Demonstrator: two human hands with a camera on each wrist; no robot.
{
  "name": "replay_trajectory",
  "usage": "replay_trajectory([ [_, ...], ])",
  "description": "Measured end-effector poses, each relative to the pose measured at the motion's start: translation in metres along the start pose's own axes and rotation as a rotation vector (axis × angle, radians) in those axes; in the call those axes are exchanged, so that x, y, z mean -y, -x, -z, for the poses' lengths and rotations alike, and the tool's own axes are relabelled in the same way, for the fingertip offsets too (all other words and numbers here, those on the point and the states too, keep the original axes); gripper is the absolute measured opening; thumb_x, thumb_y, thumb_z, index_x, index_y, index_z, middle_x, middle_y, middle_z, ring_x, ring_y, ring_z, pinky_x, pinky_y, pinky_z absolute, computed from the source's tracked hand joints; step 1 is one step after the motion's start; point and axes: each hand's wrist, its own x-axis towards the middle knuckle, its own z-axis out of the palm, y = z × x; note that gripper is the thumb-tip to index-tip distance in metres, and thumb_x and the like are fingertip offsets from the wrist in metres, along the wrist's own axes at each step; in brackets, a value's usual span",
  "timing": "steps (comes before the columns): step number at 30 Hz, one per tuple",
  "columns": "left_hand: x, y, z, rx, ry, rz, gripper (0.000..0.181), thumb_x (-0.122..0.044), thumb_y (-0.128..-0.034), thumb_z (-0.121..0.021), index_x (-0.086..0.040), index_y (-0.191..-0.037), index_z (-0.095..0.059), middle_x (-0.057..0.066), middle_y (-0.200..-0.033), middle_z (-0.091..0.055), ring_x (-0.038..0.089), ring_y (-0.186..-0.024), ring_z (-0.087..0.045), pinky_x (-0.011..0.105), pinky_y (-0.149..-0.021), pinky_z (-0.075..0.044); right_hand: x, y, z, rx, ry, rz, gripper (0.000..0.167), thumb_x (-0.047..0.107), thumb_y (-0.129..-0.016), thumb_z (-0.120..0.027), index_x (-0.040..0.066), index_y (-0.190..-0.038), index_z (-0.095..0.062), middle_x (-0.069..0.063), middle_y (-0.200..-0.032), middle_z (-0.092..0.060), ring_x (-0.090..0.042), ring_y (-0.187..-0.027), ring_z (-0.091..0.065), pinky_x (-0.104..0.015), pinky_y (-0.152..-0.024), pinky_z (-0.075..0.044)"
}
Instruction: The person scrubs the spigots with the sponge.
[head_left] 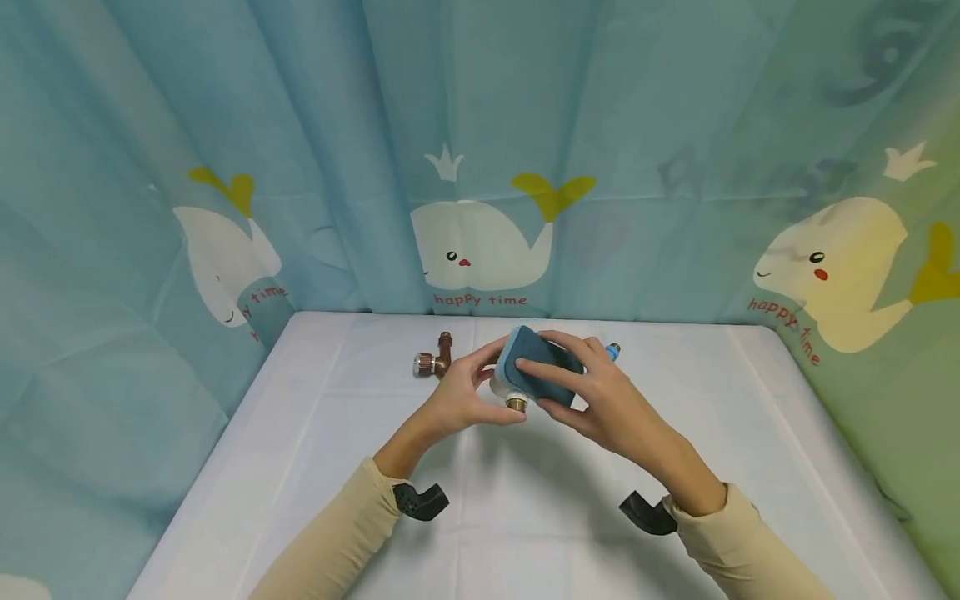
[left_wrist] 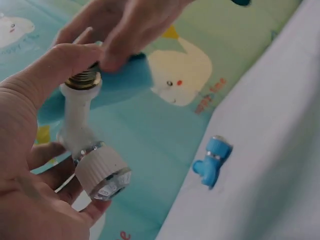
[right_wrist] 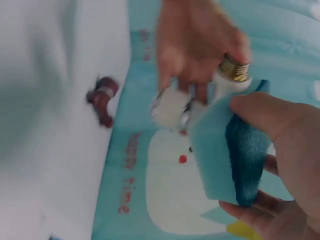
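Observation:
My left hand [head_left: 462, 398] grips a white angle valve [left_wrist: 80, 112] with a brass threaded end [left_wrist: 82, 79] and a ribbed white knob [left_wrist: 101, 167]. The thumb lies at the threaded end, and the other fingers are behind the valve near the knob. In my right hand [head_left: 603, 392] is a two-layer sponge [right_wrist: 215, 145], light blue on one side and dark blue on the other. Its light side lies against the white valve in the right wrist view. Both hands are above the table, close together.
A brown valve [head_left: 441, 358] lies on the white table [head_left: 360, 517] behind my left hand. Beyond my right hand lies a blue valve [left_wrist: 214, 159], mostly hidden in the head view. Light blue curtains [head_left: 322, 125] with whale prints stand around the table.

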Motion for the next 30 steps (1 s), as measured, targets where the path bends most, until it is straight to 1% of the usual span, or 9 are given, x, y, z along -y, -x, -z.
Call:
replay_trajectory([
  [2, -0.001, 0.0, -0.001, 0.009, 0.002, -0.002, 0.098, -0.007, -0.075, -0.09, -0.015, -0.159, -0.04, 0.004, -0.149, -0.053, 0.02, -0.137, -0.048, 0.041, -0.117, -0.039, -0.001, 0.001, -0.001, -0.01, 0.035, 0.01, 0.062, 0.012, -0.081, -0.088, 0.025, -0.138, -0.067, -0.018, -0.148, -0.05, -0.036, -0.109, -0.052, -0.045, -0.077, -0.057],
  [5, -0.002, 0.001, -0.003, 0.021, 0.02, 0.008, 0.096, -0.005, -0.0752, -0.089, -0.012, -0.158, -0.04, 0.006, -0.148, -0.053, 0.022, -0.134, -0.05, 0.039, -0.116, -0.04, -0.005, 0.002, -0.004, -0.063, 0.14, -0.007, 0.063, 0.008, -0.079, -0.09, 0.025, -0.136, -0.068, -0.019, -0.146, -0.051, -0.038, -0.103, -0.051, -0.046, -0.071, -0.058],
  [7, -0.002, 0.001, -0.004, 0.023, 0.045, 0.023, 0.095, -0.003, -0.0763, -0.088, -0.011, -0.158, -0.04, 0.007, -0.148, -0.053, 0.022, -0.133, -0.05, 0.038, -0.116, -0.04, -0.007, 0.002, -0.005, -0.093, 0.176, -0.016, 0.063, 0.008, -0.078, -0.09, 0.024, -0.136, -0.068, -0.02, -0.146, -0.051, -0.038, -0.102, -0.051, -0.046, -0.069, -0.059],
  [11, -0.001, 0.0, -0.005, 0.023, 0.071, 0.037, 0.095, -0.003, -0.0767, -0.088, -0.012, -0.158, -0.04, 0.007, -0.147, -0.053, 0.021, -0.134, -0.049, 0.037, -0.115, -0.041, -0.008, 0.005, -0.006, -0.11, 0.176, -0.004, 0.063, 0.01, -0.08, -0.089, 0.025, -0.138, -0.067, -0.021, -0.148, -0.049, -0.039, -0.103, -0.051, -0.048, -0.071, -0.06],
  [16, -0.001, 0.0, -0.006, 0.042, 0.146, 0.05, 0.096, -0.001, -0.0767, -0.088, -0.01, -0.158, -0.038, 0.008, -0.15, -0.049, 0.023, -0.136, -0.047, 0.04, -0.117, -0.038, -0.011, 0.008, -0.01, -0.137, 0.149, -0.06, 0.064, 0.008, -0.078, -0.09, 0.024, -0.137, -0.067, -0.021, -0.148, -0.049, -0.038, -0.104, -0.05, -0.049, -0.073, -0.058],
  [21, -0.001, 0.0, -0.005, 0.032, 0.236, 0.057, 0.099, -0.002, -0.0763, -0.089, -0.01, -0.159, -0.035, 0.012, -0.154, -0.044, 0.026, -0.141, -0.043, 0.043, -0.118, -0.036, -0.009, 0.015, -0.019, -0.166, 0.07, -0.098, 0.066, 0.011, -0.08, -0.088, 0.019, -0.141, -0.065, -0.026, -0.148, -0.047, -0.043, -0.112, -0.053, -0.054, -0.084, -0.055],
  [24, -0.002, 0.0, -0.005, 0.014, 0.306, 0.056, 0.103, 0.0, -0.0755, -0.09, -0.011, -0.161, -0.033, 0.013, -0.157, -0.041, 0.028, -0.143, -0.042, 0.04, -0.118, -0.037, -0.007, 0.02, -0.023, -0.209, 0.0, -0.212, 0.065, 0.008, -0.08, -0.088, 0.016, -0.141, -0.064, -0.024, -0.146, -0.049, -0.04, -0.114, -0.057, -0.05, -0.082, -0.058],
  [27, -0.002, 0.0, -0.004, -0.007, 0.364, 0.054, 0.107, 0.003, -0.0748, -0.089, -0.013, -0.162, -0.029, 0.014, -0.159, -0.038, 0.03, -0.145, -0.041, 0.036, -0.116, -0.039, 0.0, 0.023, -0.028, -0.247, -0.176, -0.307, 0.066, 0.005, -0.082, -0.086, 0.015, -0.143, -0.062, -0.017, -0.144, -0.053, -0.032, -0.113, -0.062, -0.045, -0.078, -0.061],
  [30, -0.002, -0.001, -0.004, -0.017, 0.369, 0.044, 0.113, 0.004, -0.0737, -0.09, -0.016, -0.164, -0.025, 0.014, -0.16, -0.036, 0.03, -0.146, -0.04, 0.035, -0.115, -0.04, 0.011, 0.024, -0.033, -0.253, -0.332, -0.319, 0.065, 0.004, -0.085, -0.083, 0.014, -0.145, -0.06, -0.012, -0.145, -0.055, -0.028, -0.115, -0.064, -0.039, -0.078, -0.062],
])
